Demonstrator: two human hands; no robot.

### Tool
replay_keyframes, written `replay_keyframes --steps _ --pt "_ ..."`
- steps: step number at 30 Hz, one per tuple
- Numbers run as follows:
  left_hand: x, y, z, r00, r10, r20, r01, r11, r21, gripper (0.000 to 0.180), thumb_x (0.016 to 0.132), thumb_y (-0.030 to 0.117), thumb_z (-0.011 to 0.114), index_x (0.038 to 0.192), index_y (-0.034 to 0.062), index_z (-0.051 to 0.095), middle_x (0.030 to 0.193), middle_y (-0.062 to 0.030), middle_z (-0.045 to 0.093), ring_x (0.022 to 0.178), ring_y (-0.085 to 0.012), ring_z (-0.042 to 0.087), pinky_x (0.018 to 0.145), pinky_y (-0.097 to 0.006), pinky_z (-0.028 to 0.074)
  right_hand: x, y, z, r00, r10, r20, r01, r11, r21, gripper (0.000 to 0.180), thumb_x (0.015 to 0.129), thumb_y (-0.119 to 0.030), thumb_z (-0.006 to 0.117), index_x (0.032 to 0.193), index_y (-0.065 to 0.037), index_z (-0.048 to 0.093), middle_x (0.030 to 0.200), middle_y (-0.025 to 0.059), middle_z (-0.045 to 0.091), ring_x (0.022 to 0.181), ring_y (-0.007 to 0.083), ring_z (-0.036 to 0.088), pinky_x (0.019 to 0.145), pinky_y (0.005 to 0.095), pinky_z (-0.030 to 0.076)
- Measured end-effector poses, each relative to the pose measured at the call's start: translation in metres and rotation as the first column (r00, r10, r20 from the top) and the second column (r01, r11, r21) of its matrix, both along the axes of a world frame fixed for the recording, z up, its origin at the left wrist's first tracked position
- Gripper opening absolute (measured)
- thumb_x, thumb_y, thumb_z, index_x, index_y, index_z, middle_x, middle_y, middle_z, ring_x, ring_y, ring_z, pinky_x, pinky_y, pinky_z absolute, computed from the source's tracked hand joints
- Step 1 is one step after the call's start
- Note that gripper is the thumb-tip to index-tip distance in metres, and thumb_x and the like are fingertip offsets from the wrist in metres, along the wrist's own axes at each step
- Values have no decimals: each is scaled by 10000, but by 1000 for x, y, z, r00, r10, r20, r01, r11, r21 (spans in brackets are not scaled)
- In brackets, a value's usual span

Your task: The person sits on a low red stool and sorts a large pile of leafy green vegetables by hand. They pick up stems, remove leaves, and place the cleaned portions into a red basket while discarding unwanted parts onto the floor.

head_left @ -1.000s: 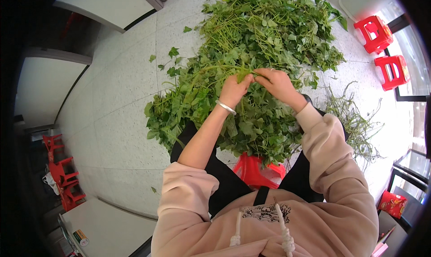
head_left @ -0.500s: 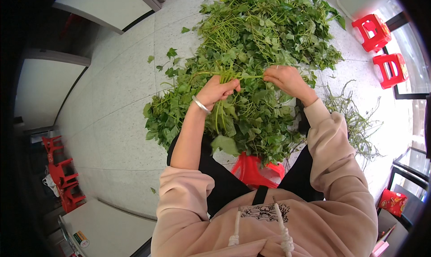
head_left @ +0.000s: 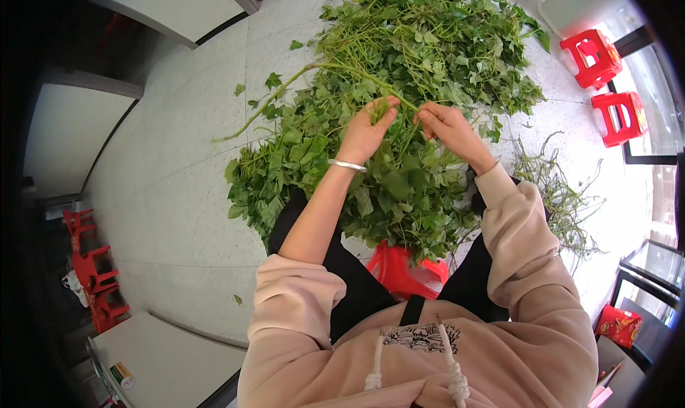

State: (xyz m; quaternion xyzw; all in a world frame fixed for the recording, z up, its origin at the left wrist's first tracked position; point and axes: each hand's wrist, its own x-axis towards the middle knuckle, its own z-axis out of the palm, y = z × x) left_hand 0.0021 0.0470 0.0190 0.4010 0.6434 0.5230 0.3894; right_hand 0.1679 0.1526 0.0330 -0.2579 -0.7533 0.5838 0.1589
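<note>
A long green vine stem (head_left: 335, 66) arcs from the pale floor at the left, over the leaves, to my right hand (head_left: 451, 131), whose fingers pinch its end. My left hand (head_left: 367, 130), with a silver bangle at the wrist, is closed on leafy stems (head_left: 382, 110) close beside it. The two hands are a short gap apart. Below and beyond them spreads a big heap of leafy green vines (head_left: 421, 44) on the floor. The lower ends of the stems in my left hand are lost among the leaves.
Bare stripped stems (head_left: 560, 190) lie in a loose pile at the right. A red plastic stool (head_left: 399, 271) stands between my legs. Two more red stools (head_left: 619, 118) are at the far right, other red stools (head_left: 96, 269) at the left. A white table (head_left: 164, 361) is at lower left.
My left hand has moved right and upward, closer to my right hand. A long stem now arches out to the left above it. The stem bunch hanging below my left hand no longer shows.
</note>
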Motion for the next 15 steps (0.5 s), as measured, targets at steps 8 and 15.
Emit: replay_keyframes --steps 8,15 --pt "-15 -6 12 825 -73 -561 -62 974 -217 304 793 123 547 1088 90 613 944 -149 653 847 -287 621 722 -390 472 17 6 2 997 -54 47 53 998 13 246 939 -221 475 824 -23 566 617 -33 459 552 64 410 503 227 328" --pt "-71 -31 -12 629 -195 -752 -211 889 -407 420 791 305 650 1078 7 581 887 -187 642 843 -353 606 759 -423 484 40 21 -12 995 -98 37 103 970 -220 228 943 -211 458 944 -38 607 642 -26 480 605 56 424 561 207 337"
